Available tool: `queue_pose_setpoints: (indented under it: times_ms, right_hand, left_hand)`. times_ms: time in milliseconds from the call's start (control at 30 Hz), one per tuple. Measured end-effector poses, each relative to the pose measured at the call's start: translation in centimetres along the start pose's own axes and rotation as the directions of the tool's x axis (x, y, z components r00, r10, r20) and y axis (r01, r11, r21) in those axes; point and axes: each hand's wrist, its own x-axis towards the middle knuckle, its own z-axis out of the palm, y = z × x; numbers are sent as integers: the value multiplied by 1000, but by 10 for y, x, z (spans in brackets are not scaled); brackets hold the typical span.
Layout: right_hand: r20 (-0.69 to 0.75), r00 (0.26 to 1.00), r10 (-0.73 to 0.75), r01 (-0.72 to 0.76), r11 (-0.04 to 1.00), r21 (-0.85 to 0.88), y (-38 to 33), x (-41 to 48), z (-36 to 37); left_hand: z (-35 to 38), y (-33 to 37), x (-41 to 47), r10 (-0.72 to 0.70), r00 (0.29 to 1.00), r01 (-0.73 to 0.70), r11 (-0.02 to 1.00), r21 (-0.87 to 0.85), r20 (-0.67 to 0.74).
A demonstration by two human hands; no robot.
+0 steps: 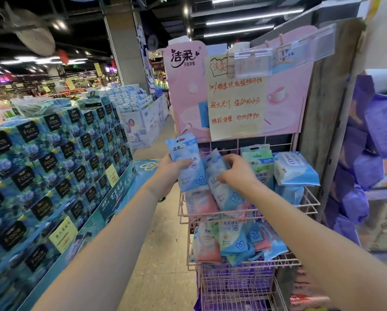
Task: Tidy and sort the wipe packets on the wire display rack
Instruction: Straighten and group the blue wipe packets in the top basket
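blue wipe packet [189,163], upright, gripped at its lower left side by the left hand [169,170]; thumb across the front, fingers [185,163] closed around it. the packet stands above the left end of the top basket [305,208] of the pink wire display rack [210,286]. just beside it, a second pale blue packet [225,191] leans tilted in the same basket; the right hand [236,170] rests on its upper part with fingers curled over the top edge, pinching it. pinkish packets [199,203] lie under and in front of these two. at the right of the top basket stand a green-and-white packet [261,169], upright, and a larger white and blue wipe pack [294,168] lying on top of another blue pack. the lower basket [288,261] holds a loose, mixed heap of blue, green and pink packets [235,243], leaning at different angles. beneath it, further wire tiers hold purple packs [237,277]. behind the rack rises a pink display board [185,90] carrying a handwritten paper sign [235,104] in red characters. to the left, across the tiled floor [156,265], a stacked display of blue floral tissue boxes [53,164]. to the right, purple packs [367,142] on a neighbouring shelf.
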Motion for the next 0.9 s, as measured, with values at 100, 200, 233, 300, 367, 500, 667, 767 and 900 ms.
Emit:
queue_pose_setpoints:
  times_ms: [100,200,233,300,367,500,667,767,900]
  right_hand:
    - [-76,997,2,16,974,227,-8,1,-21]
    - [-83,996,-18,54,886,460,-14,4,-38]
    - [-66,998,-23,54,855,516,-15,6,-41]
    - [-34,999,-40,53,834,550,-18,8,-40]
    - [-45,997,-63,77,868,490,-17,8,-33]
    - [-114,984,-137,170,919,357,-17,3,-25]
    - [-101,985,-141,169,909,381,-10,1,-21]
    - [-83,986,-143,163,918,361,-5,-1,-15]
    - [105,994,-5,8,1000,-30,11,1,2]
  left_hand:
    - [7,4,1,-15,1000,15,1000,8,-3]
    - [18,4,3,-57,998,57,998,11,-9]
    - [24,4,2,-75,997,75,997,0,-2]
    - [36,8,-1,-101,993,106,990,-94,60]
    - [48,11,-1,-99,983,129,971,-202,155]
    - [55,10,-3,16,967,-11,1000,-21,253]
    - [37,3,2,58,953,-102,986,134,298]
    - [28,1,4,58,979,-80,991,107,196]
    - [14,5,4,49,994,-56,996,62,99]
